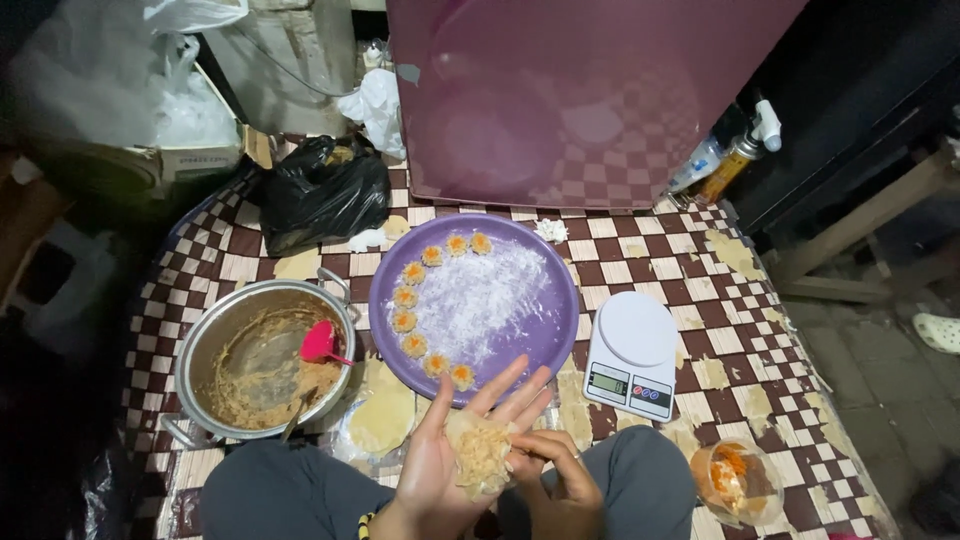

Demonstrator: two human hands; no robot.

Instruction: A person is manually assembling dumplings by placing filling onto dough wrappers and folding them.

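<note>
At the bottom centre, my left hand (440,465) lies open, palm up, cradling a wrapper (480,452) with filling. My right hand (555,475) pinches its edge in a narrow grip. Above sits the purple plate (540,340) of dumplings (409,320).

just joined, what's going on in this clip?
A person sits on a checkered mat making dumplings by hand. The left hand, palm up, holds a wrapper with filling; the right hand pinches its edge. Nine finished dumplings topped with orange line the left rim of a floured purple tray. A metal pot of filling with a pink spatula sits left, a white kitchen scale right.
</note>
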